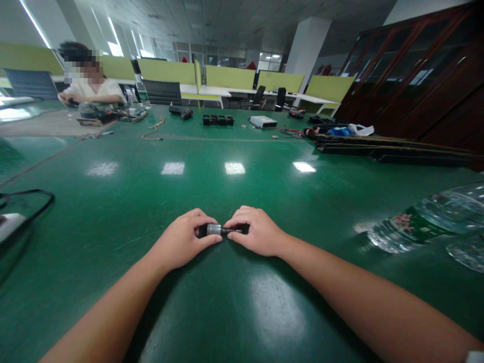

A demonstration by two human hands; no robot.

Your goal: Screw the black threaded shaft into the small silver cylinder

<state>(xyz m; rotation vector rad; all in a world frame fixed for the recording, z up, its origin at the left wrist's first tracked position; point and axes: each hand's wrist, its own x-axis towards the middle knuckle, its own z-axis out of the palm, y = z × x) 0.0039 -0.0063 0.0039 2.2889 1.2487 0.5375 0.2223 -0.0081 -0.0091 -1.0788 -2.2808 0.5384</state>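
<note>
A small silver metal cylinder [214, 229] with a dark left end and a thin, dark, ribbed shaft [227, 231] lies crosswise between my hands; it looks like a small motor. My left hand [184, 238] is closed on the cylinder, thumb along the near side and fingers over the far side. From the right, my right hand [260, 233] pinches the shaft between thumb and fingers. Its far tip is partly hidden by those fingers. Both hands are low over the green tabletop [212, 186], near its middle.
Clear plastic water bottles lie at right, one with a green label [416, 224]. A black cable [41, 191] and white block [9, 224] are at left. Across the table are a power drill [181, 112], black tray [218, 120], white box [262, 121], black rails [378, 146] and a seated person [94, 91].
</note>
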